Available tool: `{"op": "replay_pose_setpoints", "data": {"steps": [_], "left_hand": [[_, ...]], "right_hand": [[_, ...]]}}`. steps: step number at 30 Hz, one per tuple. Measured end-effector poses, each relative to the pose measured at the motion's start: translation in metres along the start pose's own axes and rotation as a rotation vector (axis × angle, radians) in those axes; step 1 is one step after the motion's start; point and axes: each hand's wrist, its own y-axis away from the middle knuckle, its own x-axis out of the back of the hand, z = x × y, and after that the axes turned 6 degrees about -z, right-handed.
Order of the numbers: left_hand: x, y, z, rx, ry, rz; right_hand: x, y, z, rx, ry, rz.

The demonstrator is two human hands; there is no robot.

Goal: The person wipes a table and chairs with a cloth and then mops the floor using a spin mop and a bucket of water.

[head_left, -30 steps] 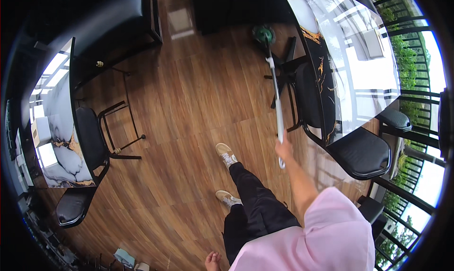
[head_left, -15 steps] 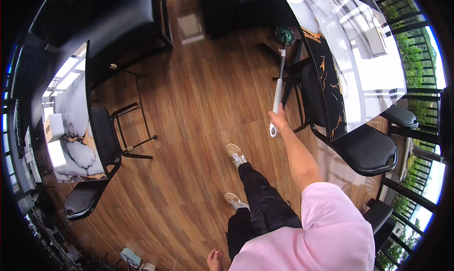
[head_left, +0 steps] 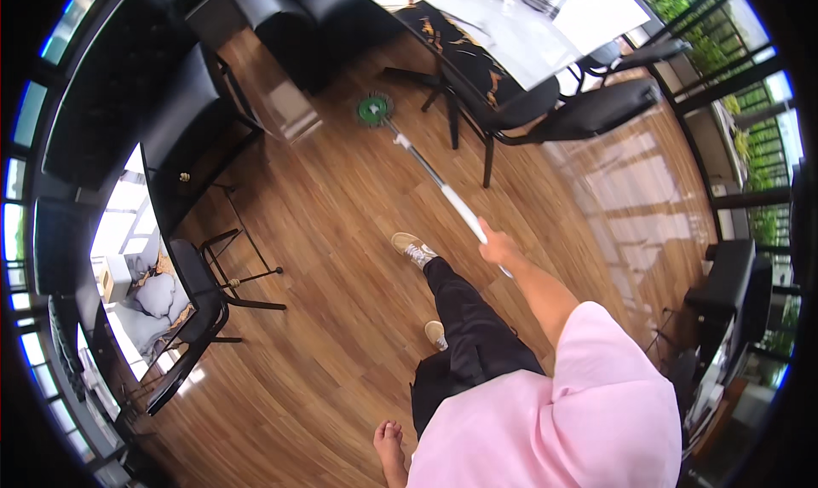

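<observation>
Wrapped round the white handle of a long mop [head_left: 464,213] is my right hand [head_left: 498,245], closed and held out in front of me. The mop's grey metal pole slants away to the far left. It ends in a round green head [head_left: 373,109] with a dark fringe, low over the wood floor. Low at my left side hangs my left hand [head_left: 388,441], its fingers curled in and nothing showing in them.
A marble-patterned table [head_left: 545,28] with black chairs [head_left: 588,113] stands at the far right. To the left is another table [head_left: 158,296] with a white box [head_left: 119,277] on it and a black chair [head_left: 192,275]. Black sofas [head_left: 192,96] line the far left.
The mop head has swung left, out from beside the right-hand table onto the open floor. My view has turned, and my feet have shifted. My right hand keeps its hold on the handle.
</observation>
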Motion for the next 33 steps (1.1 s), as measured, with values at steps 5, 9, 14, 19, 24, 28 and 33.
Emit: {"op": "replay_pose_setpoints", "data": {"steps": [5,9,14,19,24,28,33], "left_hand": [[0.028,0.019,-0.034,0.046,-0.254,-0.041],[0.040,0.030,-0.046,-0.013,-0.397,-0.208],[0.031,0.037,-0.068,-0.026,-0.555,-0.251],[0.005,0.044,-0.066,-0.002,-0.734,-0.275],[-0.140,0.061,-0.039,-0.237,-0.789,-0.266],[-0.243,0.101,-0.057,-0.377,-0.812,-0.340],[-0.249,0.147,-0.120,-0.192,-1.074,-0.241]], "right_hand": [[-0.114,0.263,0.225,-0.140,-0.005,-0.001],[-0.187,0.484,0.352,-0.393,0.015,-0.085],[-0.290,0.570,0.420,-0.498,-0.180,0.047],[-0.224,0.400,0.435,-0.132,-0.303,0.245],[-0.106,0.162,0.457,-0.016,-0.379,0.331],[-0.024,0.080,0.462,-0.065,-0.381,0.258],[-0.067,0.157,0.611,-0.139,-0.326,0.206]]}}
